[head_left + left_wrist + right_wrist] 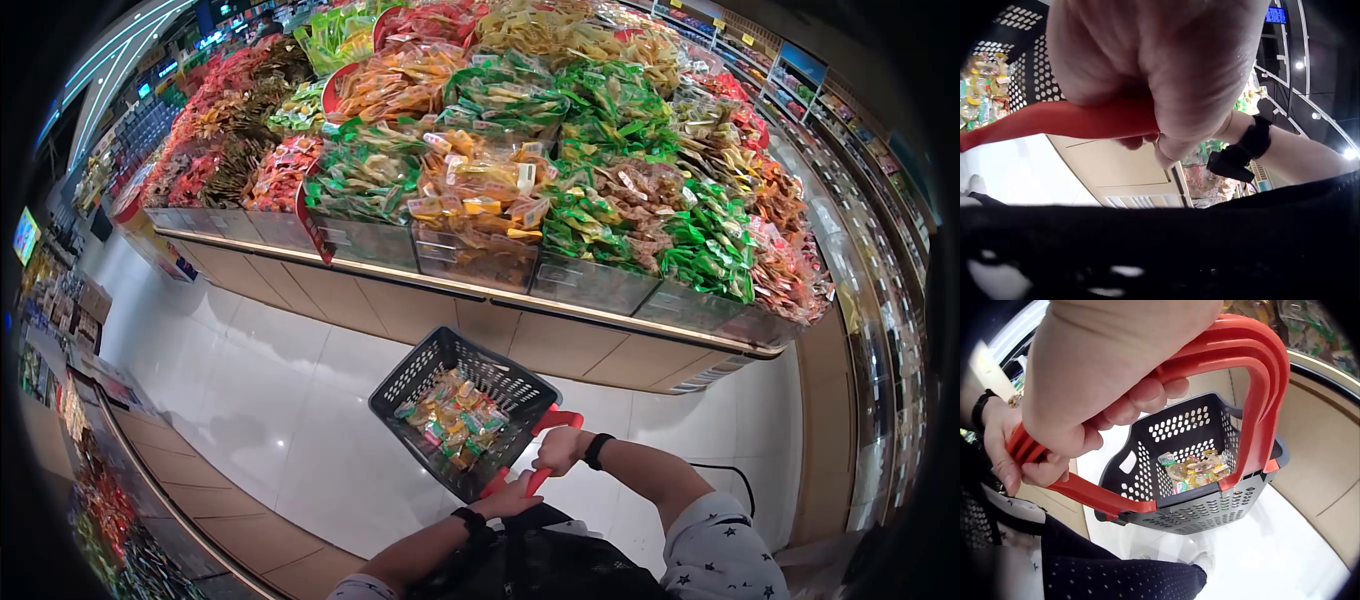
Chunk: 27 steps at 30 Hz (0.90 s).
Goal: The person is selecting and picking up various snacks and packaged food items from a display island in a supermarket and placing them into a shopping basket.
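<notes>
A dark perforated basket (400, 400) with small wrapped packets (458, 420) at its bottom hangs from a red handle (537, 482). The left hand (508, 498) curls round the handle's near part; in the left wrist view the same hand (1160, 56) covers much of the red bar (1085, 120). Beside it the right hand (560, 450) grips the handle farther up. In the right wrist view the right hand (1104, 375) has its fingers wrapped round the red handle (1260, 381), with the left hand (1007, 440) on the bar next to it and the basket (1166, 425) below.
A long display stand (480, 290) heaped with bagged goods (480, 190) runs across beyond the basket. Another counter (190, 490) curves along the lower left, and shelves (850, 150) line the right. Pale tiled floor (290, 400) lies around the basket.
</notes>
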Each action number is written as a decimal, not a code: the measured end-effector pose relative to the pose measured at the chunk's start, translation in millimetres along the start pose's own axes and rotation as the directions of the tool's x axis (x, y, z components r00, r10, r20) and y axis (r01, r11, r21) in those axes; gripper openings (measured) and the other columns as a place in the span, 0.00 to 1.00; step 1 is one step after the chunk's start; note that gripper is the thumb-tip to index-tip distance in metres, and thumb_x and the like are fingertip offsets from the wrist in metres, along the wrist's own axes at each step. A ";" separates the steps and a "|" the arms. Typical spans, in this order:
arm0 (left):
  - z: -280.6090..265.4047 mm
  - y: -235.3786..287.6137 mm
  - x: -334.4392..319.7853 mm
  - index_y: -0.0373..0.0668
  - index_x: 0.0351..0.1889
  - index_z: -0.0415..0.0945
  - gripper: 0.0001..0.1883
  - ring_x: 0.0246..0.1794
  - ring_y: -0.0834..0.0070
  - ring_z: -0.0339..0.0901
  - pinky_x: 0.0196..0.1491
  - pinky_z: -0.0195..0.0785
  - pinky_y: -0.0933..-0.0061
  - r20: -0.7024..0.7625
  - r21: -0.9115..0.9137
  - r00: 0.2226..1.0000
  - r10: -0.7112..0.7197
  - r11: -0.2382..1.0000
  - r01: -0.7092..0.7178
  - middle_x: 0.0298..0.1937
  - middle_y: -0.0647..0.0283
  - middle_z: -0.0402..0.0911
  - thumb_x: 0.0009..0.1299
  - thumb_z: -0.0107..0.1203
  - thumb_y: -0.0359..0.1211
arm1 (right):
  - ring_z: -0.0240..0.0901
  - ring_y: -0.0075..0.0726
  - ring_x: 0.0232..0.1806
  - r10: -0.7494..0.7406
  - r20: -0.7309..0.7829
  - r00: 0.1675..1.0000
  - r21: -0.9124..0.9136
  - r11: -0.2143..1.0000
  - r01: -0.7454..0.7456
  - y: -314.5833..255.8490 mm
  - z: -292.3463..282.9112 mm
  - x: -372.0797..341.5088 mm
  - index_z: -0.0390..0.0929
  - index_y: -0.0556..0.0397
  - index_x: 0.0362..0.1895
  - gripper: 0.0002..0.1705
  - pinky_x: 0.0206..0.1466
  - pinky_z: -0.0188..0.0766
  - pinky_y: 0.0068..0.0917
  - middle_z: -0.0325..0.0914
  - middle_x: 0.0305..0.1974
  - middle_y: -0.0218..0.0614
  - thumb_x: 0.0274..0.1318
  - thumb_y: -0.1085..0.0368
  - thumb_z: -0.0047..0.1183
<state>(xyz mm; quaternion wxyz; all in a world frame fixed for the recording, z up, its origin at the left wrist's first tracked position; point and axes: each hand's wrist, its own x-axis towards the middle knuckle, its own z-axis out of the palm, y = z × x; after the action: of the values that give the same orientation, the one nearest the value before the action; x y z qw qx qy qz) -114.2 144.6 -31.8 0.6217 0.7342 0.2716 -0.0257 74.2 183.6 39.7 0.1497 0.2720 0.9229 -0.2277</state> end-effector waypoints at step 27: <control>-117.9 -38.4 -126.8 0.39 0.32 0.73 0.15 0.14 0.84 0.62 0.19 0.53 0.84 -0.260 -0.789 0.857 -0.444 0.609 0.076 0.16 0.70 0.67 0.42 0.52 0.21 | 0.73 0.47 0.23 -0.449 -0.185 0.874 -0.157 0.891 0.425 -12.4 -101.4 234.8 0.75 0.46 0.24 0.14 0.26 0.70 0.40 0.73 0.17 0.36 0.23 0.60 0.54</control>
<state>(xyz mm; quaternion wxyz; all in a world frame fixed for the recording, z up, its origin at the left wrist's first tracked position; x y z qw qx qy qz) -274.0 210.4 7.9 0.7818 0.3447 0.4944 0.1599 -137.9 327.1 36.3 0.0080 0.0705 0.9824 -0.1730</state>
